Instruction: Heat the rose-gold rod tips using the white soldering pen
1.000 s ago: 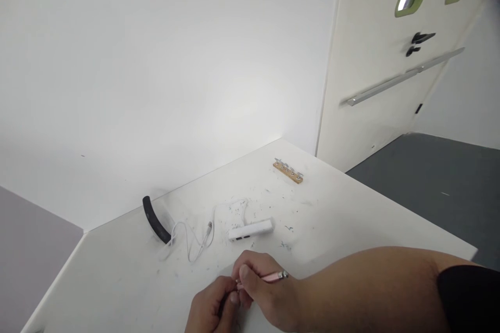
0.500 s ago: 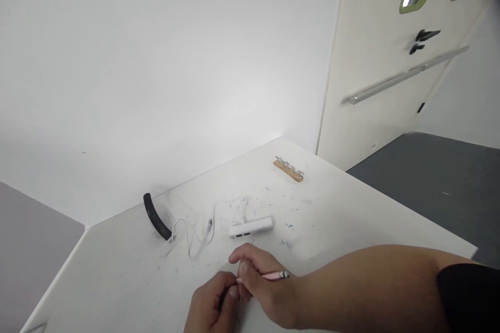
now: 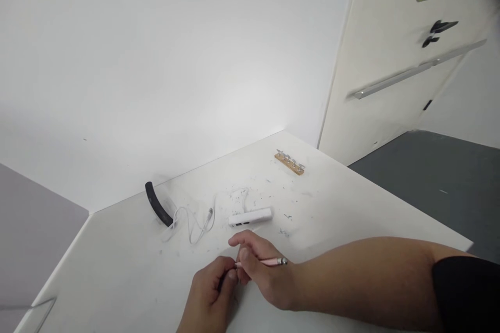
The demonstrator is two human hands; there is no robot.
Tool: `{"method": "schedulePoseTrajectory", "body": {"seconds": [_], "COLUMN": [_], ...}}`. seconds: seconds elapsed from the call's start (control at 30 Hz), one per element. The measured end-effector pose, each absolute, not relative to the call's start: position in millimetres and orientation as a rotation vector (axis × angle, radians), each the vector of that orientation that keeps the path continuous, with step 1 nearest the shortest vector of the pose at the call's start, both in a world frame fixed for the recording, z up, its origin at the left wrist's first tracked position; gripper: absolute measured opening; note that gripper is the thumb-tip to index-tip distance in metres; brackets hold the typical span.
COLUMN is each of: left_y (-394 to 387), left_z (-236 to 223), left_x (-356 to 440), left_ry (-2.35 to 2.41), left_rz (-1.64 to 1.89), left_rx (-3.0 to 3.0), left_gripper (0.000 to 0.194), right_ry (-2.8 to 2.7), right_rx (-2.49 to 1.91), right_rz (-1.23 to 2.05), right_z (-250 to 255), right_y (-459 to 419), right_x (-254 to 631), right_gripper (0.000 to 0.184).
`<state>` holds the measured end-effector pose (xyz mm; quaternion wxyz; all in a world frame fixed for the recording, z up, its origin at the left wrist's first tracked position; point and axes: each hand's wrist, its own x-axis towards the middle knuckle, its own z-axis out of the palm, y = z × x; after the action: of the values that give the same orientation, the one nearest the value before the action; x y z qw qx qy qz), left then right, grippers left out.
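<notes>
Near the front of the table, my right hand [image 3: 260, 270] is closed around a slim pink pen [image 3: 269, 262] with a silvery end that points to the right. The pen's other end reaches the fingertips of my left hand [image 3: 213, 286]. My left thumb and index finger are pinched together there, with a dark patch between the curled fingers; what they hold is hidden. Both hands touch or nearly touch at the pen's tip. Just beyond them lies a white USB hub [image 3: 250, 217] with dark ports along its side.
A white cable [image 3: 190, 226] loops across the white table [image 3: 128, 276] toward a curved black bar [image 3: 158, 205]. Farther back lies a wooden strip with metal hooks [image 3: 289, 162]. Small bluish marks dot the tabletop. A wire-like frame [image 3: 49, 307] shows at the left edge. A door [image 3: 378, 52] stands at right.
The camera view has tilted and shifted slightly, so the tabletop things appear a little higher. Both hands stay together around the pen, with almost no change in grip.
</notes>
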<state>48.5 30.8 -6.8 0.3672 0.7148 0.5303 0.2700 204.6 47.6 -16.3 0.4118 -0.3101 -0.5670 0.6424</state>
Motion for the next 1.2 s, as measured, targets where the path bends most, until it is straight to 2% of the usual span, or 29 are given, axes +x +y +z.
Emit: {"method": "schedulePoseTrajectory", "body": {"seconds": [1.0, 1.2], "left_y": [32.9, 31.7], "left_z": [-5.1, -1.4], "left_x": [47.4, 48.7], "left_ry": [1.41, 1.486], "left_rz": [0.715, 0.771], "left_rx": [1.782, 1.858], "left_gripper": [0.025, 0.019], "right_ry": [-1.32, -1.364], "right_rx": [-0.758, -0.862], "right_rz": [1.648, 1.6], "right_z": [-23.8, -25.4], "right_y": [50.8, 52.5], "right_x": [201.7, 203.1], "right_gripper": [0.041, 0.041]}}
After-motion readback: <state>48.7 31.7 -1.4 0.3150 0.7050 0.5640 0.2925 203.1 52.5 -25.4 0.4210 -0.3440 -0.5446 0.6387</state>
